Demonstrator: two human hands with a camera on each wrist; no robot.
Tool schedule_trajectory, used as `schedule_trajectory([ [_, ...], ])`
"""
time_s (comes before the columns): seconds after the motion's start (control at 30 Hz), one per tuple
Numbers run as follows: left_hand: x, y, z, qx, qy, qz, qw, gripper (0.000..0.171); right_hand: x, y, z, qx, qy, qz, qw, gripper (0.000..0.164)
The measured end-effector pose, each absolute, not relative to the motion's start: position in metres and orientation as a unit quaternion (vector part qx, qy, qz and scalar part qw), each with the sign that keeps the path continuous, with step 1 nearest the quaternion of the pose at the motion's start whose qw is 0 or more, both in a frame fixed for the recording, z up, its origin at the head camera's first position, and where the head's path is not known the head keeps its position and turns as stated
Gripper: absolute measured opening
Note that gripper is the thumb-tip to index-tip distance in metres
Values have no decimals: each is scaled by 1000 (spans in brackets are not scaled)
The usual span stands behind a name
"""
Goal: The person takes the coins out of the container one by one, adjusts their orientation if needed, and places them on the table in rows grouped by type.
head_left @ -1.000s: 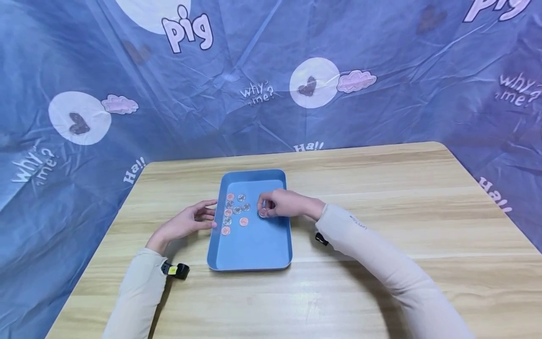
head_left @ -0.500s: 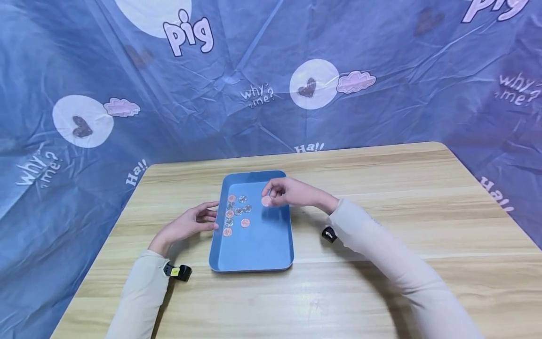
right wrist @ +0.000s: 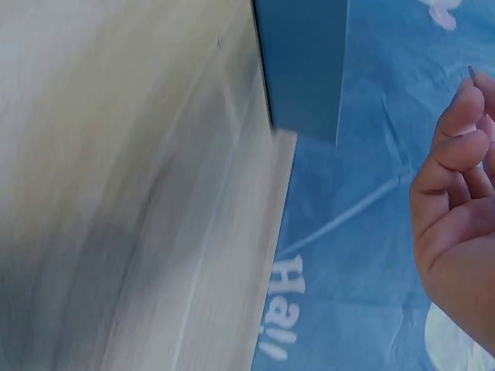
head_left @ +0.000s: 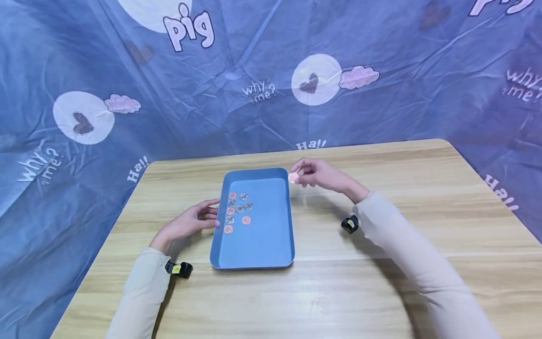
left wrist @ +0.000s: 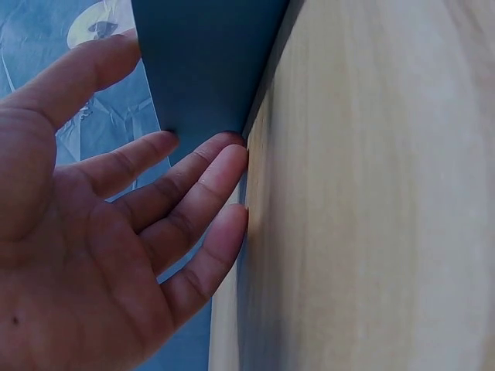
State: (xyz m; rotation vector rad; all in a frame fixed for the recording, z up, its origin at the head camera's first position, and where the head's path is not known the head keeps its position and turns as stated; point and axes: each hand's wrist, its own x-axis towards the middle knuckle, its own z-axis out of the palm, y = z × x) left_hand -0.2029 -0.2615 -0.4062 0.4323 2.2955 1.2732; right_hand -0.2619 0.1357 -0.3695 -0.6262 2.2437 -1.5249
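A shallow blue tray (head_left: 262,245) lies on the table with several copper and silver coins in its left half. Among them is a copper coin (head_left: 246,220) set a little apart, to the right of the left column. My left hand (head_left: 186,224) rests against the tray's left wall, fingers extended; in the left wrist view its fingertips (left wrist: 236,158) touch the outside of that wall. Beyond the tray's upper right corner, my right hand (head_left: 323,174) pinches a copper coin (head_left: 293,177) between thumb and finger, raised above the rim. The right wrist view shows that coin edge-on.
The wooden table (head_left: 381,197) extends well to the right of the tray. A blue patterned cloth (head_left: 203,113) hangs behind it. Black camera mounts sit at the left wrist (head_left: 179,270) and the right wrist (head_left: 350,224).
My right hand has lifted the copper coin from the tray's middle and carried it up and right, past the right rim. The left hand stays at the tray's left wall.
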Motion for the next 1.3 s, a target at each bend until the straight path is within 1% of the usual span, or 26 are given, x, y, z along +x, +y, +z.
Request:
schedule_trajectory([
  [0.1, -203, -262, -406, 158, 837, 467, 238, 76, -265, 145, -368, -201, 788, -556, 169, 31],
  [0.23, -203, -262, -407, 158, 835, 469, 239, 76, -268, 151, -369, -184, 785, -565, 173, 32],
  [0.37, -203, -263, -407, 159, 836, 468, 240, 76, -272, 156, -374, -168, 794, -556, 180, 32],
  [0.67, -206, -264, -406, 153, 839, 465, 236, 75, -282, 165, -388, -138, 828, -516, 173, 33],
  [0.87, -208, -264, -408, 152, 836, 470, 239, 75, -283, 167, -399, -116, 834, -498, 206, 31],
  [0.97, -207, -264, -408, 152, 834, 472, 240, 75, -282, 166, -402, -107, 838, -483, 230, 33],
  [1.1, -206, -263, -407, 153, 835, 470, 242, 75, -280, 165, -405, -106, 843, -467, 244, 34],
  [1.3, -205, -262, -405, 155, 836, 468, 241, 75, -279, 166, -406, -105, 851, -451, 249, 29],
])
